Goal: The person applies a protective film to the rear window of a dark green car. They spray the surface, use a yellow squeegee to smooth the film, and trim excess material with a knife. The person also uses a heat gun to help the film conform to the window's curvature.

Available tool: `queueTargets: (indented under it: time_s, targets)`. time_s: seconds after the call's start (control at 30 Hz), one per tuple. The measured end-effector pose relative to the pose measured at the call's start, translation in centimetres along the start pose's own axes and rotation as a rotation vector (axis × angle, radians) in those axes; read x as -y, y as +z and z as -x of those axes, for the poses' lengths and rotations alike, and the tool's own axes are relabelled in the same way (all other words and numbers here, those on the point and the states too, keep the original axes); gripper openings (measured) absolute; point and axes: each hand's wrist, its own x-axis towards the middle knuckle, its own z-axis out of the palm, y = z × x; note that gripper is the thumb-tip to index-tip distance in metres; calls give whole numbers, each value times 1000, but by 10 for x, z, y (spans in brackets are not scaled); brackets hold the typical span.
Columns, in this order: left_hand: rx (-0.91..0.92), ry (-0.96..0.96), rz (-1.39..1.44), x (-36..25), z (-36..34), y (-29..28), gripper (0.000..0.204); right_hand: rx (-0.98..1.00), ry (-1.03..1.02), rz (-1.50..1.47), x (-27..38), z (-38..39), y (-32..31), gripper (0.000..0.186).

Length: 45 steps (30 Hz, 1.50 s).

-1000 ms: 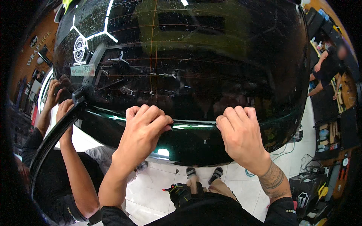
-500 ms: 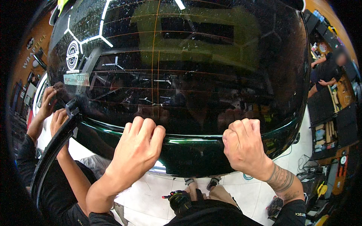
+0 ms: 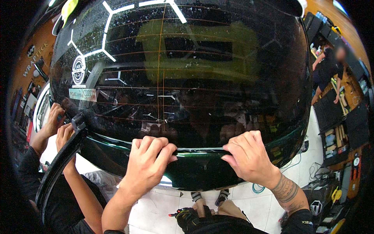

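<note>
The dark rear window of a green car fills the middle, with thin orange lines across it. Along its lower side runs a glossy green edge strip, slightly rippled between my hands. My left hand is closed over this strip, knuckles up, thumb beneath. Farther right, my right hand pinches the same strip in a similar way. Whether a thin film lies between my fingers cannot be made out. A long black curved piece slants down from the window's lower left corner, left of my hands.
At the left, another person's hands work by the window corner. A second person stands at the far right near black cabinets. Round and rectangular stickers sit on the glass. A cable lies on the white tiled floor.
My hands have come closer together along the edge, with the thumbs now showing beneath. The view has shifted, so the window sits lower. The person at the right has changed posture.
</note>
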Motion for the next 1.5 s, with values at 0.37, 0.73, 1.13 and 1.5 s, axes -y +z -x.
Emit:
queueTargets:
  time_s: [0.37, 0.73, 1.13, 1.5]
  targets:
    - [-153, 75, 21, 12, 15, 25, 18, -123, -76, 84, -1, 10, 16, 11]
    - [-161, 40, 121, -18, -12, 36, 20, -184, -218, 23, -7, 16, 19, 23]
    - [-161, 1, -13, -18, -10, 31, 8, -45, 209, 118, 18, -24, 18, 7]
    - [73, -168, 337, 4, -21, 20, 9, -13, 130, -21, 6, -25, 12, 10]
